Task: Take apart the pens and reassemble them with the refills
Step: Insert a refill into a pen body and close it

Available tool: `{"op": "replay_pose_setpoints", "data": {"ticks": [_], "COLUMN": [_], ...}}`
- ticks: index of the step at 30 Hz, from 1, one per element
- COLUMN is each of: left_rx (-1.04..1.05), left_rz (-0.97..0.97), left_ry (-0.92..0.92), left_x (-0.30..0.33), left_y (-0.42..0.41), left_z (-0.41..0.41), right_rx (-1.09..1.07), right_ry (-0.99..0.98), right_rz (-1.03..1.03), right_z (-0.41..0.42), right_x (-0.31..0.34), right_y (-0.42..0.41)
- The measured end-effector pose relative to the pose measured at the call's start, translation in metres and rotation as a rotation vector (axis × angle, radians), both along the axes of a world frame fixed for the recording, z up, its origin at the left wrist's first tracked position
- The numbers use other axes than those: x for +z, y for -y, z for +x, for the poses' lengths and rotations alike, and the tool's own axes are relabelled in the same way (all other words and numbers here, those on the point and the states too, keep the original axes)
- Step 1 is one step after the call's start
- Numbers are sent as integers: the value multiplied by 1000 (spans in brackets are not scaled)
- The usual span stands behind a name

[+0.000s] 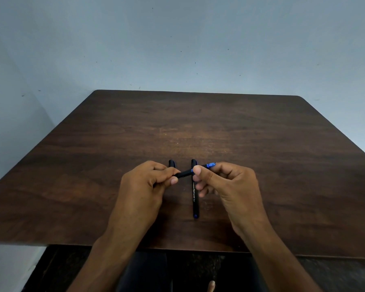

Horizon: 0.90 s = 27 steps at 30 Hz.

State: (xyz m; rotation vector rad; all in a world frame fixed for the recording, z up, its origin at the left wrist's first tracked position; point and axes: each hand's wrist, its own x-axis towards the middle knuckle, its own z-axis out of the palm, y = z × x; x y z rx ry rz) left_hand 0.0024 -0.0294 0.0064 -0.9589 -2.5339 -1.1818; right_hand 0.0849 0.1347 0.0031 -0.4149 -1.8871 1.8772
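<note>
Over the middle of the brown table (261, 133), near its front edge, two hands hold one black pen (184, 174) up in the air. The left hand (148, 184) has its fingers and thumb curled around the black body. The right hand (226, 182) pinches the pen close to its blue tip end (210, 165), with the thumb on top. This pen looks light, thin and stiff, made of smooth plastic, so it could slip or roll. I think it is best to grip the body tight with one hand and twist or pull the blue end with the other, without bending it, as the thin refill inside could be easy to hurt. A second black pen (195, 199) lies flat on the table under the hands, pointing toward the person, with a blue spot at its near end. White letters on it read "OCTANE" and then what looks like "Gel". Another black piece (171, 163) peeks out behind the left hand; I cannot tell what it is.
</note>
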Motion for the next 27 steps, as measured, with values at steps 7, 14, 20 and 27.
{"op": "replay_pose_setpoints", "data": {"ticks": [7,14,20,27], "left_rx": [28,20,22,17], "left_rz": [30,-2,-47,-31], "left_ry": [18,-17,-33,-32], "left_x": [0,-1,0,0], "left_y": [4,4,4,3], "left_z": [-4,-3,-2,-3], "right_rx": [-4,-49,-119,-139], "right_ry": [-124,-69,-10,1], "right_rz": [-82,51,175,234], "right_z": [6,4,5,5], "right_x": [4,5,4,7], "right_y": [-8,-10,-9,-10]}}
